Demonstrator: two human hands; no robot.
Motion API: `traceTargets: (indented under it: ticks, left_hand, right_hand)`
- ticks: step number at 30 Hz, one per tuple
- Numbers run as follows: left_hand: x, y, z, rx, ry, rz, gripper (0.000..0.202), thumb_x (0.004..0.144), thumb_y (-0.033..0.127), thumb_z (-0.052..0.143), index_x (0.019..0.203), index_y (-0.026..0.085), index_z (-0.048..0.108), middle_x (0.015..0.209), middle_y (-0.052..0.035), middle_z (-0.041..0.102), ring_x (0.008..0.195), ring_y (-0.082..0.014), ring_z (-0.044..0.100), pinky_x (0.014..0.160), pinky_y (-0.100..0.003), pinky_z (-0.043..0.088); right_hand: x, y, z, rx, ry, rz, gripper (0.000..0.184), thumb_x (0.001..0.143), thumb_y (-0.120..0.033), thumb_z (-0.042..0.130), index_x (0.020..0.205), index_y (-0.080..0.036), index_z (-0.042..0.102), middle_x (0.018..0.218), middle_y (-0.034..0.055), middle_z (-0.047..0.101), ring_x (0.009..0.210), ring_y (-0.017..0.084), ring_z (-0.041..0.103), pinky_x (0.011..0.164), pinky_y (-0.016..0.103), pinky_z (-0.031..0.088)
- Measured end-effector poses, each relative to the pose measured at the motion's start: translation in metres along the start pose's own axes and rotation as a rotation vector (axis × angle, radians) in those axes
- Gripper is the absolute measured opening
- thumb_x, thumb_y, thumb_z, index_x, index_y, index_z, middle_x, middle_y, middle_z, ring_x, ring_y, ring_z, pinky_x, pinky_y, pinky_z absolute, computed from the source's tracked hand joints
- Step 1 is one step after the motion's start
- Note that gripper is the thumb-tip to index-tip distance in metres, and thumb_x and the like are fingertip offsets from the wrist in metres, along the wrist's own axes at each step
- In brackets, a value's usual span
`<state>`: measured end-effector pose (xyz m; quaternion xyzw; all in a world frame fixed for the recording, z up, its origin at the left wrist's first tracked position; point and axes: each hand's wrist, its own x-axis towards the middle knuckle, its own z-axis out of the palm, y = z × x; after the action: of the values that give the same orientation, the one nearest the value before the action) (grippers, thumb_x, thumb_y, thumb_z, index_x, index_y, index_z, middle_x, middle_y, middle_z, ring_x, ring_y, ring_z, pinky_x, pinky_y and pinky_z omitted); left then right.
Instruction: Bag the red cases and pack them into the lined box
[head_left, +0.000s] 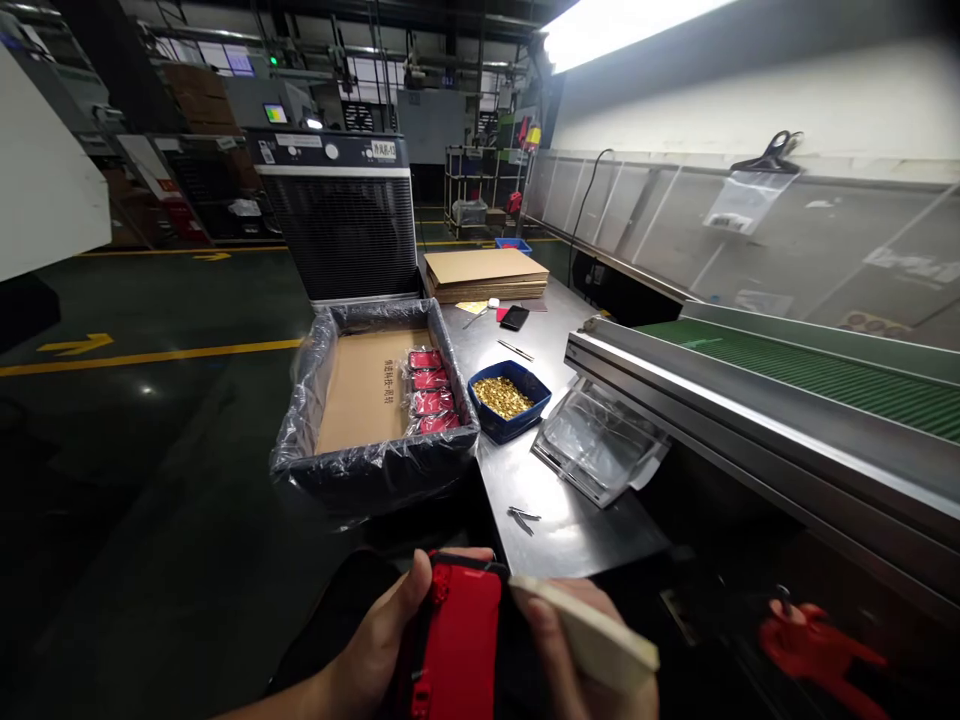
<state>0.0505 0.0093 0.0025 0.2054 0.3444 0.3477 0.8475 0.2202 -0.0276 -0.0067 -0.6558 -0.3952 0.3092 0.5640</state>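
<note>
At the bottom centre, my left hand (382,630) is closed around the left edge of a red case with a black rim (465,635). My right hand (581,640) grips a cream-coloured flat block (592,630), whose upper end is close to the case's top right corner. Whether the block touches the rim I cannot tell. Just beyond my hands, small nippers (523,519) lie on the metal table (517,480). Behind them stands a blue bin (517,425) of small brass-coloured parts (504,397).
Left of the table, a plastic-lined crate (375,470) holds cardboard and several bagged red cases (429,390). A clear-bag stack (600,435) leans beside the green conveyor (810,365) on the right. Cardboard sheets (487,275) and a dark phone-like object (514,318) lie farther back.
</note>
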Motion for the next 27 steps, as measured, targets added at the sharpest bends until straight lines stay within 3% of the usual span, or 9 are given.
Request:
traceTargets:
  ticks: [4, 7, 10, 13, 15, 17, 20, 24, 27]
  left_hand:
    - [-0.003, 0.004, -0.003, -0.038, -0.063, -0.018, 0.083, 0.079, 0.076, 0.059, 0.135, 0.014, 0.053, 0.110, -0.0211, 0.069, 0.092, -0.0339, 0.068, 0.082, -0.049, 0.054]
    - [-0.003, 0.007, -0.003, -0.078, -0.113, -0.019, 0.083, 0.079, 0.077, 0.058, 0.135, 0.015, 0.053, 0.114, -0.0218, 0.068, 0.097, -0.0359, 0.068, 0.087, -0.054, 0.053]
    - [-0.004, 0.010, 0.000, -0.062, -0.126, -0.010, 0.084, 0.077, 0.079, 0.058, 0.131, 0.015, 0.056, 0.111, -0.0202, 0.069, 0.096, -0.0348, 0.068, 0.085, -0.050, 0.053]
    - [-0.004, 0.016, 0.000, 0.149, -0.103, 0.079, 0.086, 0.072, 0.079, 0.064, 0.130, 0.015, 0.057, 0.105, -0.0158, 0.069, 0.088, -0.0274, 0.066, 0.077, -0.035, 0.052]
    - [-0.003, 0.021, -0.002, 0.424, -0.079, 0.218, 0.091, 0.066, 0.076, 0.074, 0.134, 0.019, 0.053, 0.110, -0.0141, 0.066, 0.092, -0.0259, 0.064, 0.077, -0.031, 0.051]
    - [0.000, 0.026, -0.007, 0.654, -0.048, 0.339, 0.102, 0.056, 0.072, 0.083, 0.139, 0.024, 0.047, 0.121, -0.0138, 0.062, 0.103, -0.0303, 0.061, 0.086, -0.035, 0.052]
    - [0.005, 0.031, -0.012, 0.836, -0.049, 0.432, 0.107, 0.052, 0.069, 0.086, 0.142, 0.030, 0.043, 0.131, -0.0129, 0.057, 0.117, -0.0366, 0.057, 0.103, -0.047, 0.047]
    - [0.008, 0.033, -0.012, 0.933, -0.117, 0.510, 0.103, 0.056, 0.070, 0.084, 0.143, 0.033, 0.041, 0.131, -0.0109, 0.058, 0.118, -0.0357, 0.058, 0.110, -0.049, 0.042]
    - [0.006, 0.032, -0.012, 0.941, -0.089, 0.507, 0.104, 0.054, 0.068, 0.086, 0.142, 0.033, 0.043, 0.130, -0.0101, 0.059, 0.115, -0.0339, 0.060, 0.106, -0.043, 0.046]
  right_hand:
    - [0.059, 0.062, -0.022, -0.297, 0.093, 0.240, 0.078, 0.068, -0.073, 0.065, 0.123, -0.019, 0.054, 0.103, 0.0099, 0.069, 0.085, 0.025, 0.068, 0.072, 0.031, 0.057]
    - [0.102, 0.107, -0.024, -0.506, 0.029, 0.263, 0.078, 0.076, -0.073, 0.049, 0.127, -0.015, 0.047, 0.103, 0.0174, 0.067, 0.094, 0.036, 0.067, 0.083, 0.047, 0.055]
    - [0.128, 0.125, -0.022, -0.616, 0.039, 0.214, 0.084, 0.075, -0.069, 0.045, 0.131, -0.007, 0.047, 0.114, 0.0292, 0.060, 0.109, 0.050, 0.058, 0.093, 0.065, 0.045]
    - [0.131, 0.113, -0.017, -0.646, 0.092, 0.128, 0.090, 0.070, -0.068, 0.047, 0.131, -0.002, 0.046, 0.133, 0.0356, 0.042, 0.132, 0.054, 0.037, 0.109, 0.067, 0.030]
    - [0.117, 0.093, -0.012, -0.580, 0.028, 0.105, 0.081, 0.073, -0.069, 0.048, 0.125, -0.007, 0.053, 0.128, 0.0290, 0.051, 0.124, 0.045, 0.049, 0.106, 0.057, 0.041]
    - [0.090, 0.066, -0.005, -0.375, -0.168, 0.110, 0.067, 0.080, -0.071, 0.046, 0.118, -0.017, 0.058, 0.114, 0.0168, 0.063, 0.104, 0.030, 0.063, 0.091, 0.041, 0.054]
    - [0.046, 0.024, 0.004, 0.115, -0.551, 0.087, 0.064, 0.082, -0.069, 0.055, 0.127, -0.023, 0.054, 0.122, 0.0110, 0.063, 0.109, 0.025, 0.063, 0.094, 0.036, 0.052]
    - [0.021, -0.009, 0.008, 0.301, -0.598, 0.124, 0.065, 0.073, -0.061, 0.073, 0.125, -0.025, 0.054, 0.124, 0.0098, 0.063, 0.110, 0.026, 0.062, 0.096, 0.036, 0.050]
    - [0.026, -0.014, 0.006, 0.346, -0.657, 0.285, 0.049, 0.081, -0.058, 0.066, 0.113, -0.021, 0.060, 0.110, 0.0096, 0.068, 0.100, 0.023, 0.065, 0.090, 0.033, 0.053]
